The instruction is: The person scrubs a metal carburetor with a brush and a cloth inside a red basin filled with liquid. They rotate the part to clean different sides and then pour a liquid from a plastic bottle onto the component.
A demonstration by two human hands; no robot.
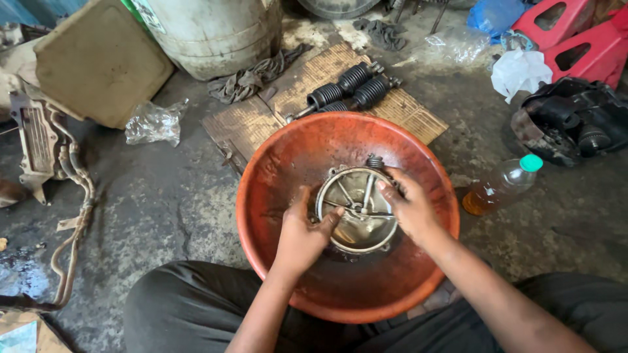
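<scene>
A round metal housing (356, 225) with spokes across its open face lies in a large orange-red basin (281, 170) on the floor in front of me. My left hand (302, 232) grips the housing's left rim, thumb over the edge. On the upper right rim rests my right hand (409, 208), its fingers curled over the metal. A small coiled spring part (374, 161) sticks up at the housing's far edge.
Two black ribbed rubber-boot shafts (350, 88) lie on a cardboard sheet (245, 124) behind the basin. A plastic bottle of amber liquid (500, 186) lies to the right, near dark machine parts (569, 121). A metal drum (216, 33), rags, and pipes (72, 196) stand left.
</scene>
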